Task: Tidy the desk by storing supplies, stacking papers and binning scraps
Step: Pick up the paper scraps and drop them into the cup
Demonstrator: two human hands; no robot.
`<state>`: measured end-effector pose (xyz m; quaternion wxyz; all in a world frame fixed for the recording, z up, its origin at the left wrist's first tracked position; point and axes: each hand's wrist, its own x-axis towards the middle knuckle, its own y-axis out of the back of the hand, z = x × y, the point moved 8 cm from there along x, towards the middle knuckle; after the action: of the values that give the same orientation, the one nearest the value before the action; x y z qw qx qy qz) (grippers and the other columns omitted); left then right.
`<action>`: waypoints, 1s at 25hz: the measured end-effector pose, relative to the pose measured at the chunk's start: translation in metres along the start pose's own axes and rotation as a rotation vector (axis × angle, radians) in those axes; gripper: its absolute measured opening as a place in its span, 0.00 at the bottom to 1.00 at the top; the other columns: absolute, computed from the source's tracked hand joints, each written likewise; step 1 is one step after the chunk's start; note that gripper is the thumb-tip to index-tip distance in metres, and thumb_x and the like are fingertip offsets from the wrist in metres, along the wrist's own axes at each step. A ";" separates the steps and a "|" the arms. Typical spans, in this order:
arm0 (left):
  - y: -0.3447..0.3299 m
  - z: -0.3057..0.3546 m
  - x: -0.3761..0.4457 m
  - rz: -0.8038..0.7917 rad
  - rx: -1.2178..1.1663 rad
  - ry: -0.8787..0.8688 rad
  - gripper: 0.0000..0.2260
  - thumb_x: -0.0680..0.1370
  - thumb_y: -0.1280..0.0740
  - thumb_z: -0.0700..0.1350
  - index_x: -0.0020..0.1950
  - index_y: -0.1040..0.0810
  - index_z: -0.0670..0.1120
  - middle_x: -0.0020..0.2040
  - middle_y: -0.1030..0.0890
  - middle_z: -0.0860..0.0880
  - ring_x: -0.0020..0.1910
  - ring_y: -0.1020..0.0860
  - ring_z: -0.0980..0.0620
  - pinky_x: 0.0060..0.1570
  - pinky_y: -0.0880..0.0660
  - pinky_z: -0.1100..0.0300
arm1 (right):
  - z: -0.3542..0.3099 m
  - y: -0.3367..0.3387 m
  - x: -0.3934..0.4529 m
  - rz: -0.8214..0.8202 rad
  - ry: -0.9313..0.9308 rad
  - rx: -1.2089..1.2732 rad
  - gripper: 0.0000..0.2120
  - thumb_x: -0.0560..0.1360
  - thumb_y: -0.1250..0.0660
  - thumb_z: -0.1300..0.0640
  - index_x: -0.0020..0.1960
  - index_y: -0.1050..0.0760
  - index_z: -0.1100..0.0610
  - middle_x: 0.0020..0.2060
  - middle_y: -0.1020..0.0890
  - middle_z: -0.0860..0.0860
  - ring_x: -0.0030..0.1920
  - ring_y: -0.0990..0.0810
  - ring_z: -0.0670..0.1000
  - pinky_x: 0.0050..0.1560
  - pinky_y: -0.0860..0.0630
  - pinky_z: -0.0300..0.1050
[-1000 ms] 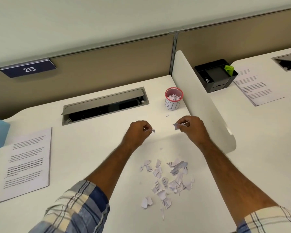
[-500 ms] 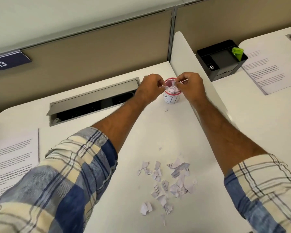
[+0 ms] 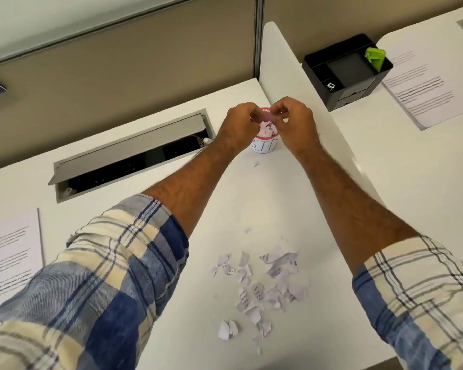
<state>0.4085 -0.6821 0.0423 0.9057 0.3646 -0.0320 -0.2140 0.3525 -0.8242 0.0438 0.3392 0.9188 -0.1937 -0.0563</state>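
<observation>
Both hands meet directly above a small bin cup (image 3: 264, 145), hiding its rim. The left hand (image 3: 240, 126) and right hand (image 3: 294, 121) curl fingers, apparently pinching paper bits; too blurred to confirm. Torn scraps (image 3: 262, 287) lie well below them, toward the person.

bin cup (image 3: 264, 145) rim mostly hidden by hands, fingertips blurred, left paper (image 3: 8, 260) cut off by edge

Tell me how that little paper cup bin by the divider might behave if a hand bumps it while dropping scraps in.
The cup is small and stuffed only with torn paper, so it is probably light and would slide or tip easily. It stands upright on a smooth white desk, which likely offers little grip. Both hands crowd its rim, so a knock seems plausible.
</observation>
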 end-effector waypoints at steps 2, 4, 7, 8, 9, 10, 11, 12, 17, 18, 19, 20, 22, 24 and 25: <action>0.007 -0.005 -0.009 0.053 -0.040 0.011 0.11 0.73 0.32 0.30 0.50 0.16 0.44 0.49 0.15 0.49 0.46 0.18 0.52 0.40 0.25 0.74 | 0.000 0.005 -0.005 0.032 0.023 0.015 0.07 0.78 0.31 0.62 0.56 0.20 0.58 0.51 0.15 0.54 0.51 0.16 0.53 0.55 0.17 0.49; 0.013 -0.010 -0.022 0.064 -0.049 -0.005 0.10 0.74 0.31 0.32 0.51 0.17 0.44 0.50 0.16 0.49 0.46 0.18 0.52 0.39 0.27 0.76 | -0.003 0.007 -0.015 0.037 0.065 0.037 0.07 0.78 0.31 0.62 0.55 0.20 0.59 0.52 0.15 0.54 0.51 0.17 0.52 0.55 0.18 0.45; 0.015 -0.023 -0.056 0.032 -0.029 -0.051 0.08 0.76 0.28 0.36 0.53 0.17 0.45 0.52 0.17 0.49 0.45 0.20 0.54 0.41 0.27 0.75 | -0.007 0.005 -0.043 -0.021 0.160 0.083 0.06 0.77 0.30 0.62 0.54 0.20 0.58 0.53 0.16 0.53 0.52 0.18 0.50 0.54 0.21 0.39; 0.014 -0.031 -0.071 0.017 -0.023 -0.051 0.08 0.76 0.28 0.38 0.54 0.17 0.45 0.52 0.17 0.49 0.45 0.20 0.54 0.42 0.27 0.75 | -0.005 0.001 -0.055 -0.051 0.179 0.101 0.06 0.77 0.30 0.62 0.54 0.20 0.58 0.52 0.16 0.52 0.50 0.19 0.48 0.52 0.23 0.34; 0.013 -0.040 -0.087 0.005 -0.017 -0.044 0.07 0.76 0.27 0.39 0.54 0.17 0.46 0.53 0.18 0.49 0.45 0.20 0.54 0.43 0.28 0.75 | -0.002 -0.003 -0.068 -0.087 0.182 0.114 0.07 0.76 0.30 0.63 0.54 0.20 0.58 0.50 0.17 0.52 0.48 0.20 0.46 0.50 0.26 0.30; 0.011 -0.051 -0.103 -0.009 -0.007 -0.027 0.07 0.77 0.27 0.39 0.54 0.17 0.46 0.53 0.18 0.49 0.45 0.20 0.53 0.43 0.29 0.76 | 0.005 -0.008 -0.080 -0.128 0.172 0.125 0.07 0.76 0.30 0.64 0.53 0.20 0.58 0.49 0.17 0.52 0.46 0.21 0.45 0.47 0.28 0.27; 0.009 -0.062 -0.120 -0.023 0.006 -0.001 0.07 0.77 0.27 0.39 0.55 0.18 0.46 0.53 0.19 0.49 0.46 0.21 0.54 0.43 0.30 0.77 | 0.013 -0.014 -0.092 -0.170 0.155 0.127 0.07 0.76 0.30 0.65 0.53 0.20 0.58 0.49 0.17 0.52 0.44 0.21 0.44 0.46 0.30 0.26; 0.007 -0.074 -0.138 -0.037 0.020 0.029 0.07 0.77 0.27 0.40 0.55 0.18 0.46 0.54 0.19 0.49 0.46 0.22 0.54 0.43 0.31 0.78 | 0.020 -0.019 -0.105 -0.212 0.139 0.117 0.08 0.75 0.30 0.65 0.53 0.19 0.57 0.49 0.17 0.53 0.43 0.21 0.45 0.46 0.31 0.26; -0.002 -0.130 -0.224 -0.067 0.045 0.168 0.09 0.77 0.26 0.40 0.57 0.18 0.45 0.55 0.20 0.47 0.47 0.24 0.54 0.43 0.32 0.79 | 0.054 -0.031 -0.157 -0.352 0.019 -0.042 0.06 0.76 0.28 0.62 0.52 0.18 0.57 0.49 0.19 0.52 0.44 0.22 0.48 0.43 0.32 0.25; -0.003 -0.138 -0.238 -0.066 0.046 0.188 0.09 0.77 0.26 0.39 0.57 0.18 0.44 0.55 0.20 0.46 0.46 0.24 0.53 0.43 0.32 0.78 | 0.062 -0.032 -0.167 -0.370 -0.026 -0.070 0.06 0.76 0.28 0.61 0.52 0.18 0.57 0.49 0.19 0.51 0.45 0.22 0.48 0.43 0.32 0.28; -0.005 -0.144 -0.249 -0.070 0.047 0.204 0.10 0.76 0.26 0.39 0.58 0.18 0.43 0.55 0.20 0.45 0.46 0.24 0.53 0.45 0.31 0.75 | 0.070 -0.033 -0.176 -0.391 -0.066 -0.097 0.06 0.75 0.28 0.60 0.52 0.17 0.57 0.50 0.19 0.51 0.47 0.21 0.47 0.44 0.31 0.32; -0.008 -0.150 -0.259 -0.076 0.053 0.217 0.12 0.76 0.26 0.39 0.59 0.18 0.43 0.56 0.20 0.44 0.46 0.24 0.53 0.47 0.29 0.71 | 0.079 -0.035 -0.183 -0.415 -0.097 -0.118 0.06 0.75 0.29 0.59 0.52 0.17 0.56 0.50 0.18 0.50 0.48 0.20 0.48 0.47 0.30 0.35; -0.015 -0.156 -0.276 -0.087 0.054 0.241 0.13 0.76 0.26 0.39 0.60 0.19 0.42 0.57 0.21 0.44 0.46 0.25 0.52 0.51 0.28 0.65 | 0.094 -0.039 -0.200 -0.456 -0.132 -0.148 0.06 0.75 0.29 0.57 0.51 0.17 0.54 0.51 0.17 0.50 0.52 0.18 0.50 0.51 0.26 0.41; -0.022 -0.156 -0.289 -0.083 0.031 0.260 0.14 0.77 0.26 0.40 0.62 0.19 0.42 0.58 0.22 0.44 0.48 0.24 0.51 0.50 0.31 0.67 | 0.103 -0.040 -0.215 -0.485 -0.143 -0.164 0.06 0.75 0.30 0.55 0.50 0.17 0.52 0.51 0.16 0.48 0.53 0.18 0.50 0.56 0.22 0.47; -0.026 -0.156 -0.295 -0.077 0.014 0.273 0.15 0.77 0.26 0.41 0.63 0.20 0.42 0.58 0.23 0.45 0.49 0.24 0.50 0.51 0.31 0.67 | 0.104 -0.040 -0.222 -0.495 -0.139 -0.165 0.06 0.75 0.31 0.55 0.50 0.17 0.51 0.51 0.17 0.47 0.53 0.18 0.50 0.58 0.22 0.49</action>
<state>0.1651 -0.4768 -0.0606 0.8902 0.3974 0.1040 -0.1969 0.1367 -0.7714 -0.0681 0.3747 0.9014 0.0193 -0.2160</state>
